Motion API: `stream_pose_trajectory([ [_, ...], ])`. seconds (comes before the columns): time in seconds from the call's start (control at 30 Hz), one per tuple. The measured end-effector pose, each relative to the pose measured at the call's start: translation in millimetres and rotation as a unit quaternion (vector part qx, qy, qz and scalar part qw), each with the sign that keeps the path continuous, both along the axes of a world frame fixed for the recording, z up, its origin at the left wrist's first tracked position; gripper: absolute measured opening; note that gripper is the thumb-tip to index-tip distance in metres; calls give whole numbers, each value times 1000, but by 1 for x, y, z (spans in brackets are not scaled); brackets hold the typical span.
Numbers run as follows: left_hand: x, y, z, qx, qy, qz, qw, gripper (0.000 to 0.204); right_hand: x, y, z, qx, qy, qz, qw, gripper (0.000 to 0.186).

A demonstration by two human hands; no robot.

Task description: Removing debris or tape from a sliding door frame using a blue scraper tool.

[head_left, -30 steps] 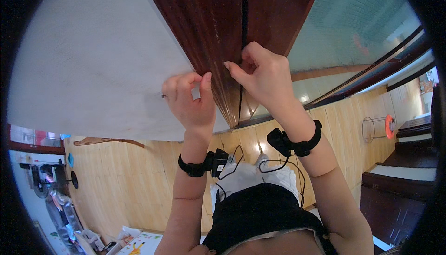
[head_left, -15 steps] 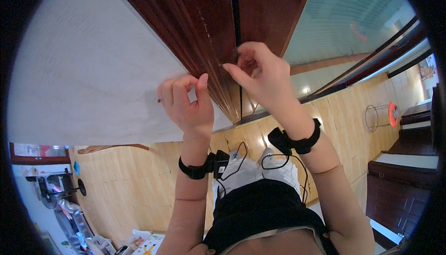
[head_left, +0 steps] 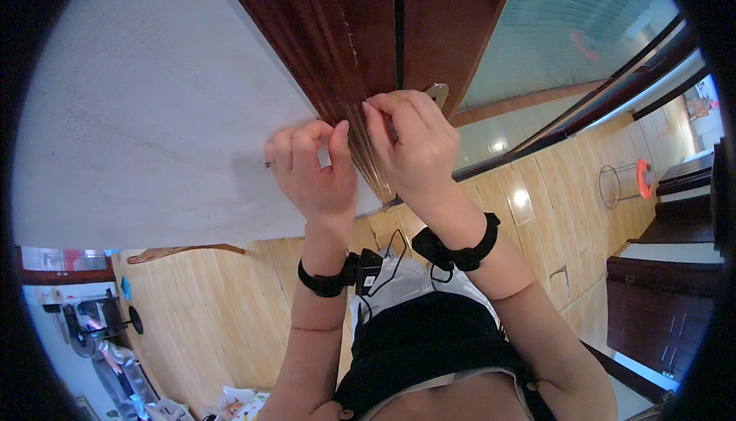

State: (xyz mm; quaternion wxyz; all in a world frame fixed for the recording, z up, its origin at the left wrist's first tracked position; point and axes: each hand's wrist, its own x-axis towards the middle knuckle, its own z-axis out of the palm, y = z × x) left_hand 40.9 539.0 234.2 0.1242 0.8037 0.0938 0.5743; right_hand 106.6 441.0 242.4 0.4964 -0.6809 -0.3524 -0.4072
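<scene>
Watching the left grip (head_left: pixel 314 168) and right grip (head_left: pixel 418 145) curled by the brown door frame (head_left: pixel 326 30), I can't tell whether either pinches anything; white wall (head_left: pixel 161 122) backs the left.

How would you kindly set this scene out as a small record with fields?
Left hand: fingers curled, thumb raised, in front of the wall and beside the frame; grip unclear
Right hand: fingers curled toward the thumb, in front of the frame and the door; grip unclear
Frame: dark brown, ridged, pale scuffs
Door: dark brown, with glass; plate partly hidden by the right hand
Wrists: a black strap on each
Floor: light, wood-look
Far right: orange-topped stool
</scene>
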Motion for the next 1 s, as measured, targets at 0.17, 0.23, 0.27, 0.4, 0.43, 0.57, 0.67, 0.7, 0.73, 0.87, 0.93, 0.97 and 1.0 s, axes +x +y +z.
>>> stream_pose_trajectory([
  [0.17, -2, -7, 5, -2, 12, -8, 1000, 18, 1, -4, 4, -22, 11, -16, 1000, 13],
  [0.23, -3, -11, 7, -14, 32, -5, 999, 17, 4, -5, 1, -28, 28, -17, 999, 13],
  [0.27, -2, -13, 6, -50, 49, -14, 997, 15, 6, -7, 0, -28, 25, -18, 999, 13],
  [0.4, 2, -15, 9, -97, 73, -57, 991, 10, 17, -13, 1, -12, 45, 6, 999, 12],
  [0.43, 2, -14, 8, -98, 71, -50, 991, 10, 19, -15, 1, 0, 42, 10, 999, 14],
  [0.57, -15, 6, -1, -134, 81, -136, 978, 5, 32, -25, 0, -9, 84, 60, 995, 10],
  [0.67, -45, 21, -4, -238, 118, -141, 954, 3, 13, -34, -31, -99, 180, 210, 956, 4],
  [0.7, -39, 16, -11, -290, 134, -133, 938, 4, 32, -35, -48, -110, 161, 307, 931, 4],
  [0.73, -42, 14, -11, -291, 123, -94, 944, 4, 33, -33, -69, -155, 218, 358, 894, 7],
  [0.87, -62, 4, 38, -277, 4, -220, 935, 22, 44, 6, -136, -311, 231, 407, 827, 13],
  [0.93, -100, -2, 64, -237, -33, -279, 930, 38, 17, 29, -154, -353, 219, 439, 797, 11],
  [0.97, -129, -10, 94, -216, -46, -356, 908, 43, -18, 55, -146, -295, 218, 509, 779, 7],
  [1.0, -139, 8, 88, -208, -76, -423, 879, 42, -22, 71, -158, -261, 233, 513, 784, 7],
])
